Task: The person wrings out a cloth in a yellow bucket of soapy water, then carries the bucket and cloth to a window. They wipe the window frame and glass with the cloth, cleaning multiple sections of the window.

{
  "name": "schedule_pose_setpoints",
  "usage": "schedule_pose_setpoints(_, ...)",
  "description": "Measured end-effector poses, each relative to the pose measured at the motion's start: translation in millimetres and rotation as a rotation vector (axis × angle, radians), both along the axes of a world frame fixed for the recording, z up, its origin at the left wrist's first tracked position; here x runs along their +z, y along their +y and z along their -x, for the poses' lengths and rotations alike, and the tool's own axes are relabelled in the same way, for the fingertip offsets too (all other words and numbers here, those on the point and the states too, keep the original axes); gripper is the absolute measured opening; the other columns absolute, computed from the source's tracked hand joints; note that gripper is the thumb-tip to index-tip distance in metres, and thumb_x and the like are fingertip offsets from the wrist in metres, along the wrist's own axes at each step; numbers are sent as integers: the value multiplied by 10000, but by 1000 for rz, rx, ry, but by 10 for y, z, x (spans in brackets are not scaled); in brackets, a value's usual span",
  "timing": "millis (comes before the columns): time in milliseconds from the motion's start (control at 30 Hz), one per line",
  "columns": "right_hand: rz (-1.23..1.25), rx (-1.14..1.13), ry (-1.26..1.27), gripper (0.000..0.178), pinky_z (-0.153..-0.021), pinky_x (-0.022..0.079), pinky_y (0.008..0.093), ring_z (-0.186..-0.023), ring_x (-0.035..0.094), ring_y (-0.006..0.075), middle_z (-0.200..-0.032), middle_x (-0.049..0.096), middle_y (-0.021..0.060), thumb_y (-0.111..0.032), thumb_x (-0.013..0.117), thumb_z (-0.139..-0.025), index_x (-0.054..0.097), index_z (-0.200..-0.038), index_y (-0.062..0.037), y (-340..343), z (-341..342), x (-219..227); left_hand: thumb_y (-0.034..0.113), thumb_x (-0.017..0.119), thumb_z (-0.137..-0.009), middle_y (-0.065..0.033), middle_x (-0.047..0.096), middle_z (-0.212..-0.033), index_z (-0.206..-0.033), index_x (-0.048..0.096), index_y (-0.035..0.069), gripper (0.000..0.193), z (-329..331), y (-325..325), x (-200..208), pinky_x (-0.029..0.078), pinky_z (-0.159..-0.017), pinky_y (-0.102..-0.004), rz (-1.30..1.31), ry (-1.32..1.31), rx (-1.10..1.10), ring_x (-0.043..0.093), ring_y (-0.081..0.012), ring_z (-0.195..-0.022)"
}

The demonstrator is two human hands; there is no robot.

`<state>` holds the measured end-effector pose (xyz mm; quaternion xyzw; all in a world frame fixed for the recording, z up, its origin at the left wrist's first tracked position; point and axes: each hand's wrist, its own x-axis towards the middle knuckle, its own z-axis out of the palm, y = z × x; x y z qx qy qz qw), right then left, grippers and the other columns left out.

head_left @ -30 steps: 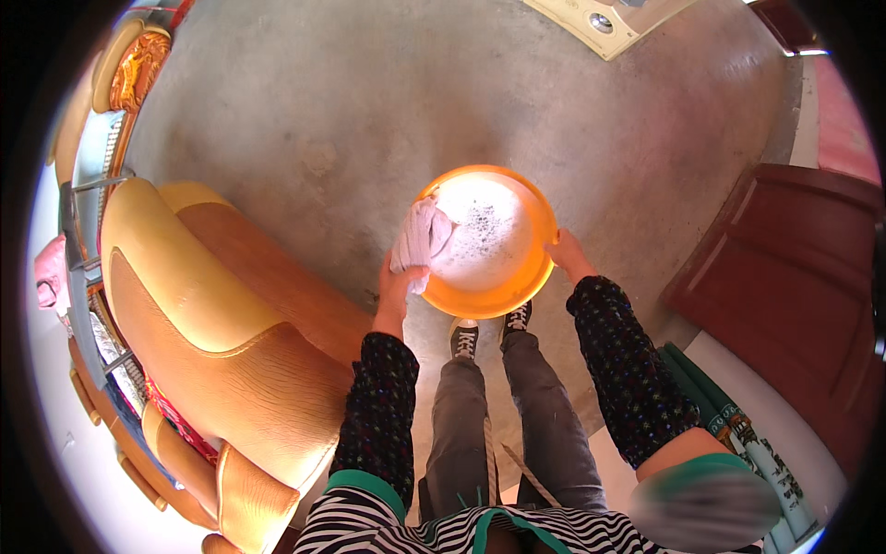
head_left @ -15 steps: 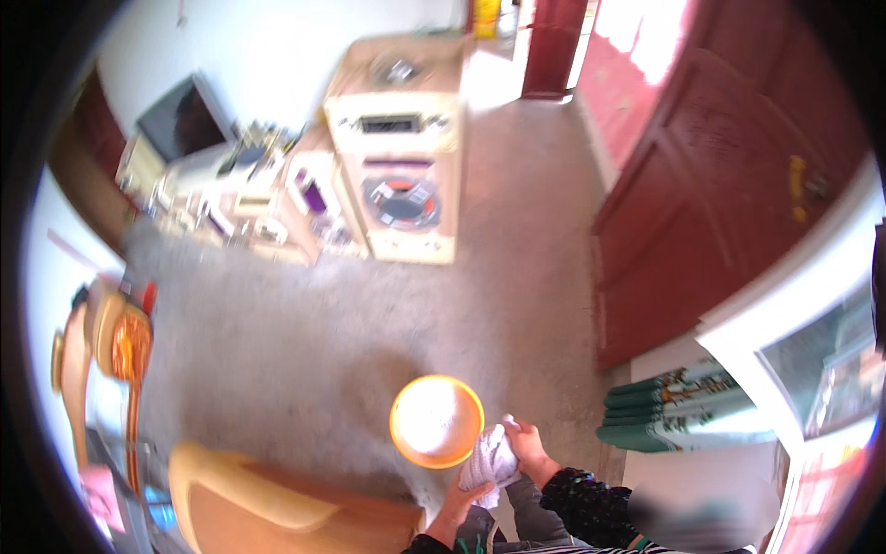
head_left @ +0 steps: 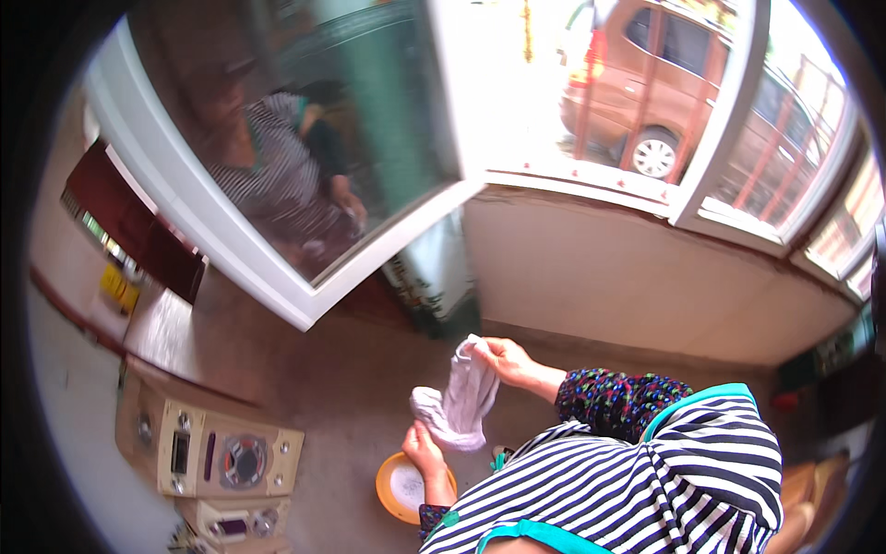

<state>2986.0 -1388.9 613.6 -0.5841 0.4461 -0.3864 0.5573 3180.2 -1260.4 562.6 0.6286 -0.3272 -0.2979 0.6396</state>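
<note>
Just turned toward the window (head_left: 724, 129), clamping pale cloth (head_left: 471, 397) between left hand (head_left: 425, 452) and right hand (head_left: 510, 362), apparently clear of orange basin (head_left: 403, 510), so handling cloth alone.

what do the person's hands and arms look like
The left hand and right hand are ungloved. Dark sleeves with small multicoloured specks end short of the hands; there's also a black-and-white striped top with teal trim.

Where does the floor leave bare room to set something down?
Bare floor lies between the speaker cabinet and the orange basin, continuing toward the open window sash. Crowded: up-right of the basin, with left hand, right hand and pale cloth.
</note>
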Motion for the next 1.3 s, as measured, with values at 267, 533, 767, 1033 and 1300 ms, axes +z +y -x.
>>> schedule_pose_setpoints(267, 622, -551, 38, 241, -549, 401, 224, -634, 476, 52, -710, 570, -19, -208, 571, -905, 618, -990, 13, 315, 1876, 1196, 227, 489, -932, -76, 616, -639, -763, 608, -45, 342, 541, -632, -70, 487, -506, -262, -119, -34, -231, 598, -143, -546)
schedule_pose_setpoints(533, 281, -733, -16, 255, -630, 435, 238, -704, 533, 70, -724, 603, 2, -216, 578, -900, 640, -901, 32, 177, 2942, 786, 187, 621, -862, -30, 613, -703, -802, 628, -21, 217, 1871, -832, 827, 458, -551, -216, 268, 220, -382, 556, -88, -596)
schedule_pose_setpoints(767, -29, 292, -368, 790, -948, 380, 323, -1168, 423, 175, -1263, 434, 82, -325, 731, -746, 331, -1359, -27, 268, 2516, 749, 114, 604, -850, 14, 588, -765, -846, 631, -25, 142, 2659, -647, 1630, 433, -631, -206, 313, 20, -659, 511, -49, -707)
schedule_pose_setpoints(1033, 323, 126, 16, 270, -781, 470, 296, -850, 598, 192, -871, 622, 68, -109, 643, -822, 574, -1061, -4, 91, 1684, 659, 156, 595, -876, -5, 624, -768, -882, 653, -23, 188, 2139, -832, 1522, 431, -570, -200, 256, -35, -566, 517, -46, -644)
schedule_pose_setpoints(1300, -142, 118, -329, 340, -677, 452, 226, -789, 555, 68, -908, 613, 5, -320, 510, -929, 592, -1039, -9, -309, 758, 946, 213, 583, -891, -66, 665, -845, -962, 630, 36, 196, 608, -1142, 1648, 474, -539, -209, 421, -108, -173, 605, -83, -665)
